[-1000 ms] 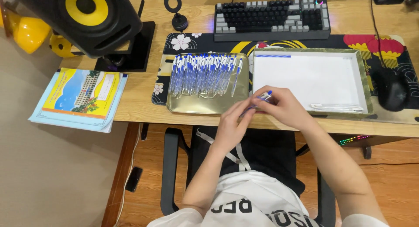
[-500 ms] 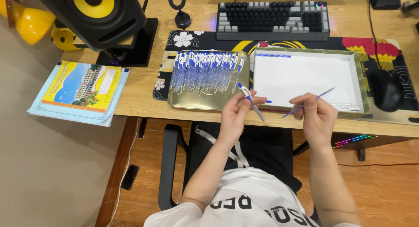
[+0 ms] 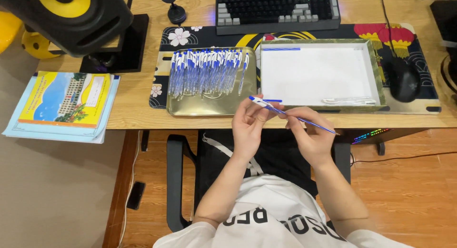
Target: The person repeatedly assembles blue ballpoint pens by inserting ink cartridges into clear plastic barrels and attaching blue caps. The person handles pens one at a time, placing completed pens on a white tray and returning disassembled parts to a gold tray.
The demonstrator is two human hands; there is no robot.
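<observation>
Both hands meet over table [image 3: 133,100] edge: left hand [image 3: 247,126] pinches pen [image 3: 261,102], right hand [image 3: 307,133] grips thin refill [image 3: 309,124]. Light, skinny, probably bendy, so hold refill near tip end.

Plastic, metal, wood and paper on a matt worktop [image 3: 133,105].
The pen [image 3: 266,105] looks like glossy clear-and-blue plastic; the gold tray [image 3: 209,107] is shiny smooth metal; the white box [image 3: 376,71] is matt card; the worktop is pale smooth wood; the mat [image 3: 166,52] seems printed cloth; the booklets [image 3: 66,100] have glossy paper covers.
</observation>
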